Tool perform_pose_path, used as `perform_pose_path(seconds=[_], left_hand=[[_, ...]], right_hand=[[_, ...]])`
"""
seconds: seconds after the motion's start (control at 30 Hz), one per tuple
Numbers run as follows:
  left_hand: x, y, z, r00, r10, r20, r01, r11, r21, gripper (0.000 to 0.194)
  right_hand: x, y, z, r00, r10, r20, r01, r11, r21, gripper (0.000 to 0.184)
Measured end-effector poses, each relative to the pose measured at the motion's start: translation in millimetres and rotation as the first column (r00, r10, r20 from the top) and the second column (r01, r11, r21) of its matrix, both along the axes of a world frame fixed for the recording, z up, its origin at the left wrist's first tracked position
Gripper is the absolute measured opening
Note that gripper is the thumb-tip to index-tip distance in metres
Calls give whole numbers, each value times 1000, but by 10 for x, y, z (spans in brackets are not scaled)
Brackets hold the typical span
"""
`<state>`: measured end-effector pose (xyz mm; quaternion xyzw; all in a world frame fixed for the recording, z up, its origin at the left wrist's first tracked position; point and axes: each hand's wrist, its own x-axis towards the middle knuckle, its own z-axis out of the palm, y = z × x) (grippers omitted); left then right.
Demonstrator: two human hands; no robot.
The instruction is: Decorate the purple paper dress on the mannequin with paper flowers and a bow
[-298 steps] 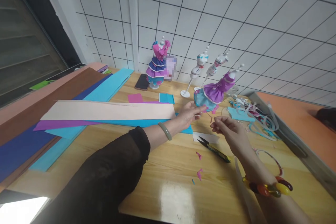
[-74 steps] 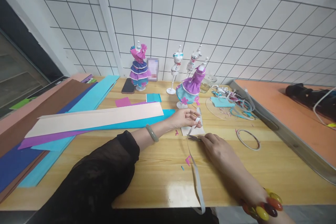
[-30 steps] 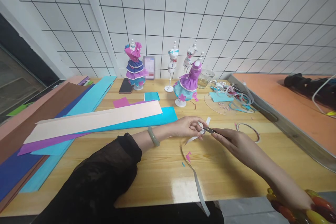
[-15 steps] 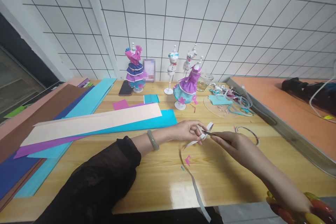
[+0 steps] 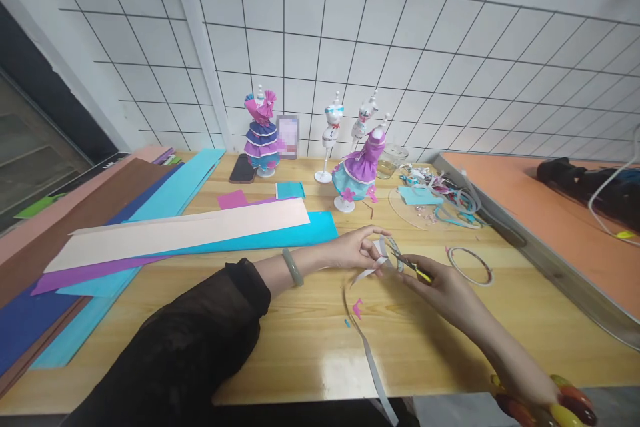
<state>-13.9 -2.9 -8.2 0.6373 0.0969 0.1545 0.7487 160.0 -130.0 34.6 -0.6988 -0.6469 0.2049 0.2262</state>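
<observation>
My left hand [image 5: 361, 248] is closed in a pinch on a narrow white strip of double-sided tape or ribbon [image 5: 371, 355], its exact kind unclear. The strip's short end curls up to the right of my fingers, and its long tail runs down over the table's front edge. My right hand [image 5: 436, 285] is closed round yellow-handled thread snips [image 5: 416, 268], whose dark blades meet the curled end beside my left fingertips. Behind my hands stands a small dress form in a purple and light-blue paper dress [image 5: 361, 163]. A pink scrap [image 5: 357, 308] lies below my left hand.
Long crepe-paper sheets [image 5: 190, 230] cover the table's left. A second dressed form [image 5: 262, 137], a phone [image 5: 243, 169] and two bare forms [image 5: 332, 127] stand or lie at the back. Right are a glass jar [image 5: 391, 163], tangled ribbons [image 5: 457, 197] and a tape ring [image 5: 471, 265].
The dressed form has left my left hand and stands on the table. The snips, earlier lying there, are in my right hand. Lately their blades have turned and the strip's end has curled over.
</observation>
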Motion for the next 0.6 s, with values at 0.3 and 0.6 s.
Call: perform_pose_path(seconds=[0.3, 0.6], left_hand=[[-21, -32, 29, 999, 28, -22, -28, 1000, -4, 72], [33, 65, 90, 898, 434, 72, -438, 897, 51, 29]], right_hand=[[215, 85, -236, 945, -58, 322, 31, 996, 87, 32], [816, 247, -403, 705, -66, 706, 56, 998, 38, 40]])
